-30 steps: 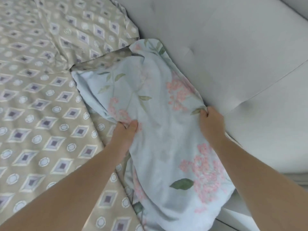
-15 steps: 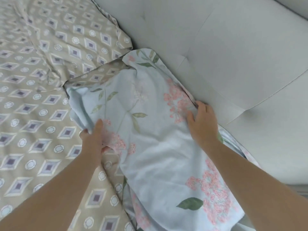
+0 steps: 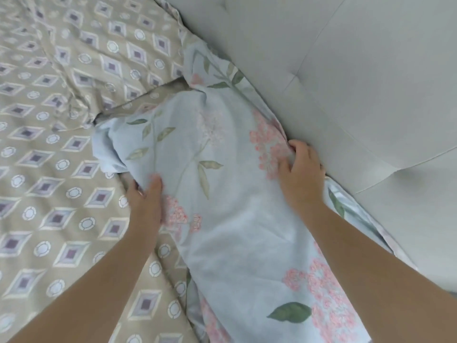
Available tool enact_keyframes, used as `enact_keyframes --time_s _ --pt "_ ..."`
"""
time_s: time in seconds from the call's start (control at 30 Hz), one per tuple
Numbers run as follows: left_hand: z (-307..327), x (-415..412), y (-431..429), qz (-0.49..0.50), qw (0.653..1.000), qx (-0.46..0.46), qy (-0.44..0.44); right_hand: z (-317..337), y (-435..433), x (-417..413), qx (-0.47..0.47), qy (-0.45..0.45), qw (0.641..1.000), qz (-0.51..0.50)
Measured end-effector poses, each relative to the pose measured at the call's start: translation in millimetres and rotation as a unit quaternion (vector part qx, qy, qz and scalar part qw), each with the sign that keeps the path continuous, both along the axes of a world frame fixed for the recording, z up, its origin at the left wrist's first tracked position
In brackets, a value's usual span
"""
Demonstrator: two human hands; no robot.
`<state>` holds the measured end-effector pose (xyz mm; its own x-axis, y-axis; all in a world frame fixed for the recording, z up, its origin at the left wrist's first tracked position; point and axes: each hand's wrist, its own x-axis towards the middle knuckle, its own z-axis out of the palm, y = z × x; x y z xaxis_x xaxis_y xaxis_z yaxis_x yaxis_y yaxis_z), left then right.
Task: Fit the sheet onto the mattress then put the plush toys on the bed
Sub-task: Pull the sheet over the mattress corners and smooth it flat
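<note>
Mattress [image 3: 49,169]: patterned, mostly bare to your left.
Sheet [image 3: 222,157]: bunched strip running along the headboard [image 3: 346,82], away from you.
Right hand [image 3: 300,174]: nearer the headboard, fingers clutching its edge.
Left hand [image 3: 146,201]: pinching the opposite edge.

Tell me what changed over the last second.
The left hand shifted leftward along the floral sheet and now grips its left edge, pulling the cloth wider across the patterned cover. The right hand stayed at the headboard, fingers curled on the sheet's right edge.
</note>
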<state>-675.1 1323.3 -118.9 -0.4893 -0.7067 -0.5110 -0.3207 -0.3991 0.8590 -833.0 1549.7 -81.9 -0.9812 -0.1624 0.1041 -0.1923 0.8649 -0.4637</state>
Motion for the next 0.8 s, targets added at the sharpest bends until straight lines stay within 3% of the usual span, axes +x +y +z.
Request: enact_keyframes --time_s 0.17,0.37,0.5,0.63,0.7,0.8 --pt "22.4 60.6 112.0 -0.071 0.994 0.052 -0.071 18.0 66.5 57.8 0.092 -0.025 0.994 -0.048" --pt "35.0 100.7 191.6 -0.073 0.991 -0.043 -0.099 15.4 159.7 104.5 0.251 -0.121 0.953 -0.121" --pt "41.2 102.5 205.6 -0.102 0.983 0.056 -0.141 38.3 152.0 91.5 0.199 -0.096 0.973 -0.07" --pt "65.3 107.5 200.0 -0.079 0.99 0.063 -0.102 99.9 141.3 92.6 0.104 0.028 0.993 -0.057" --pt "68.7 124.0 201.0 -0.087 0.987 0.095 -0.092 105.0 151.2 93.1 0.104 0.061 0.991 -0.059" --pt "64.7 144.2 213.2 -0.165 0.967 0.113 -0.155 85.6 172.3 96.8 0.149 0.033 0.987 -0.053"
